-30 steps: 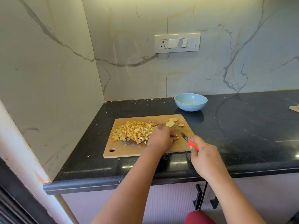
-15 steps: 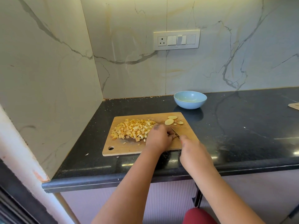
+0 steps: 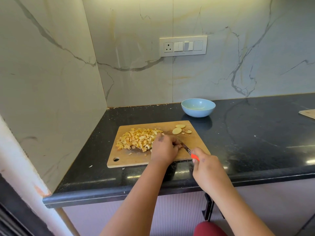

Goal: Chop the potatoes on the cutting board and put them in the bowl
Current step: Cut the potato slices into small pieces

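- My left hand (image 3: 163, 149) rests on the cutting board (image 3: 136, 160), fingers curled down over something I cannot see beneath them, right at the near edge of the diced potato pile (image 3: 138, 139).
- My right hand (image 3: 207, 167) grips the orange handle of the knife (image 3: 189, 151); the blade slants up and to the left, its tip just beside my left fingers.
- The cutting board lies on the black worktop (image 3: 255, 138) close to its front edge, toward the left corner where the two marble walls (image 3: 51, 82) meet. A round hole sits in the board's near left corner.
- The diced pile covers the board's left half. A few loose bits lie just in front of it.
- Uncut potato slices (image 3: 178, 130) lie at the board's far right corner, apart from the pile and beyond my hands.
- The blue bowl (image 3: 198, 107) stands on the worktop behind the board's far right corner, near the back wall, not touching the board. No potato shows inside it.
- My left hand and the knife lie between the pile and the slices.
- A switch and socket panel (image 3: 183, 46) is set in the back wall above the bowl.
- The corner of another wooden board (image 3: 307, 113) shows at the right edge of the worktop, well apart.
- Pale cabinet fronts (image 3: 272, 210) run under the worktop's front edge, with a dark handle (image 3: 208, 208) below my right wrist.
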Demonstrator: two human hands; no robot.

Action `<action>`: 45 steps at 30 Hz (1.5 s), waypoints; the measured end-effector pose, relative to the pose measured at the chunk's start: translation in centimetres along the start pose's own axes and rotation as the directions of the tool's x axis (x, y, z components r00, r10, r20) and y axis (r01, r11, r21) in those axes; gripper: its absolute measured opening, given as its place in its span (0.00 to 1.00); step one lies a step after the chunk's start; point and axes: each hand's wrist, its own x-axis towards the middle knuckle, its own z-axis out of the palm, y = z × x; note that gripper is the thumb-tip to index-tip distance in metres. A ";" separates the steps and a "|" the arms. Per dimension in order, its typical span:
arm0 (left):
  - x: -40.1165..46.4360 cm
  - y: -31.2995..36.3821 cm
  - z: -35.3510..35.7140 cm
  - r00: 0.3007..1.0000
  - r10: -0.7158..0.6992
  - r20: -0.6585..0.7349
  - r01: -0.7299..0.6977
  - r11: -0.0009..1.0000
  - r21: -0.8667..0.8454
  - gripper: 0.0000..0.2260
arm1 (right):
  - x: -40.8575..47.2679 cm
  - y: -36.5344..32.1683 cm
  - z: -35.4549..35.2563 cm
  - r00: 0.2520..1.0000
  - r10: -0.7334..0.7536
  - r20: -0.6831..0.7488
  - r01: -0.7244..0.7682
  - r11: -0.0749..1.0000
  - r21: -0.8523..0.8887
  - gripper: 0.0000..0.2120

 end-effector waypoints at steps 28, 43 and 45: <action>-0.9 0.4 0.3 0.941 0.326 0.094 -0.329 0.944 0.009 0.19 | 8.5 3.5 -1.2 0.973 0.209 -0.097 -0.123 0.826 0.550 0.09; 2.2 0.5 -3.9 0.935 0.012 0.356 -0.171 0.892 0.419 0.23 | 8.4 4.3 1.6 0.971 0.154 -0.183 -0.067 0.909 0.413 0.12; 3.8 0.1 -4.6 0.950 -0.007 0.311 -0.101 0.938 0.330 0.16 | 8.4 4.3 1.8 0.974 0.131 -0.184 -0.052 0.924 0.379 0.13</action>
